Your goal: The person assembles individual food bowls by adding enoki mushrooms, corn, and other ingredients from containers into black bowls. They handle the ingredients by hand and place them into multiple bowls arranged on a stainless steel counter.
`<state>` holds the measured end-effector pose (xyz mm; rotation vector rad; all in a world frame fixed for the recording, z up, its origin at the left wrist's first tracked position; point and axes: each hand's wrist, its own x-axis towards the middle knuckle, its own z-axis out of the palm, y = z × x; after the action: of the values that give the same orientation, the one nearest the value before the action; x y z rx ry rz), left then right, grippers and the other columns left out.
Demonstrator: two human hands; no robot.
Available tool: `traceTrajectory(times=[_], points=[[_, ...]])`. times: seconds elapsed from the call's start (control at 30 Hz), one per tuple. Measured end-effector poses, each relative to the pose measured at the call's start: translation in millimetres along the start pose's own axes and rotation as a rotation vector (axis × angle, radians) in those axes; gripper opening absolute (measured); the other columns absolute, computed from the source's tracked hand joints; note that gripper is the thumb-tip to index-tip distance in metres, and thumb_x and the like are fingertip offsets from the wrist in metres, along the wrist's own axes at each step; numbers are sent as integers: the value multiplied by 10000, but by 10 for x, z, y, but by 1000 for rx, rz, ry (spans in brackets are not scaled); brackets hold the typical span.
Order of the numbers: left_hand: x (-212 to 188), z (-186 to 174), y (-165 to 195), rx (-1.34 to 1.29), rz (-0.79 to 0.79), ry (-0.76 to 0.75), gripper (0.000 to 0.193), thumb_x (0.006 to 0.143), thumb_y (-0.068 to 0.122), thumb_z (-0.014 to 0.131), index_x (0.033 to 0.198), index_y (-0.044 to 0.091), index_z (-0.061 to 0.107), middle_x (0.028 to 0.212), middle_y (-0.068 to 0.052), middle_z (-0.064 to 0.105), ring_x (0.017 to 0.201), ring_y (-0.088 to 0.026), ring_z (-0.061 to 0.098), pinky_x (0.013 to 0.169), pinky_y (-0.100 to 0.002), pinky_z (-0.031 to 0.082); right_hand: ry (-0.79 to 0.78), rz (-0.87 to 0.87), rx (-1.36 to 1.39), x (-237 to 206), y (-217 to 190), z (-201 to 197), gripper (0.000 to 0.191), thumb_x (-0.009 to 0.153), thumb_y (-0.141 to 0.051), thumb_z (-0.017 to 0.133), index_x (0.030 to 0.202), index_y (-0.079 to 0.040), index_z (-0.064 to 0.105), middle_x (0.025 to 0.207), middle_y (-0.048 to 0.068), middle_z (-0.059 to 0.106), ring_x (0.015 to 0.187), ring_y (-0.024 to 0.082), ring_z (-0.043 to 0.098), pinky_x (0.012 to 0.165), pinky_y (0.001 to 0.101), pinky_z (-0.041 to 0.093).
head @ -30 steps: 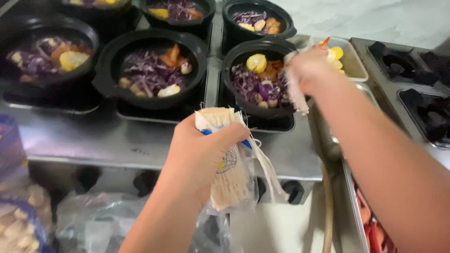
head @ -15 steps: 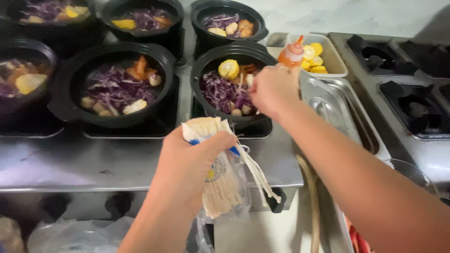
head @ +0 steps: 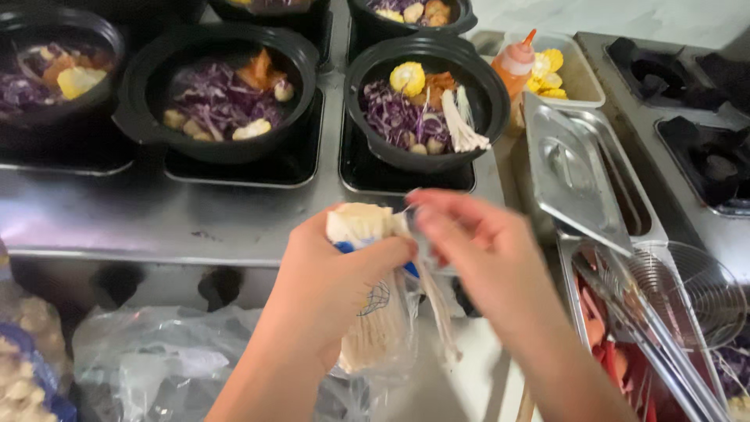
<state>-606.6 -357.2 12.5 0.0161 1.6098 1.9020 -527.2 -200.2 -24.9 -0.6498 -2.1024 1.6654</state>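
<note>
One bundle of enoki mushrooms (head: 367,305) in a clear plastic sleeve is gripped by the closed left hand (head: 328,297), near centre, in front of the steel counter (head: 156,227). A few strands are pinched off its top by the right hand (head: 476,250). Judged light, soft, brittle; best held round the sleeve. Farther off, a black pot (head: 426,101) is seen already filled with cabbage and corn.

A bare strip of steel counter (head: 156,223) lay open between the hands and the black pots (head: 426,98). To the right, a metal lid (head: 574,184), tongs (head: 652,332) and a wire strainer (head: 687,293) crowded the way. Plastic bags (head: 133,367) filled the near left.
</note>
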Motion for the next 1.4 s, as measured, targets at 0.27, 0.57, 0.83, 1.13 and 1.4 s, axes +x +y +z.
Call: traceTrajectory(times=[0.27,0.57,0.83,1.13,1.4], points=[[-147,-159,17,144,25,8,286,691,98,845,921,0,705,753,-71,731,638,-144,665,562,-335,538,6,176,319,-221,-160,291,230,915,-148,672,1052,9,770,972,54,775,848,88,701,806,238,566],[-185,-515,133,-301,70,13,252,730,44,802,954,3,693,823,-90,726,709,-195,711,600,-387,593,-554,46,1245,212,-243,202,105,1139,-126,676,1107,-26,683,813,41,674,607,122,581,605,283,432],[-239,-765,124,-232,223,19,425,736,21,694,1140,-17,569,887,-92,694,758,-172,703,633,-361,598,-288,93,286,-23,-578,866,234,908,-215,715,1041,-31,769,848,-16,726,673,27,610,606,226,464],[-302,-1035,58,-239,268,-31,452,824,55,696,1248,-34,566,977,-99,692,839,-150,690,688,-338,582,-264,-135,58,-139,-694,1184,208,955,-207,714,983,-9,772,810,7,703,698,48,584,614,242,479],[-318,-1138,98,-289,276,-44,451,794,85,774,1191,-92,656,984,-119,748,825,-148,721,700,-316,595,17,317,717,-9,-447,1271,156,980,-225,620,941,-84,676,890,49,692,800,169,670,746,358,592]])
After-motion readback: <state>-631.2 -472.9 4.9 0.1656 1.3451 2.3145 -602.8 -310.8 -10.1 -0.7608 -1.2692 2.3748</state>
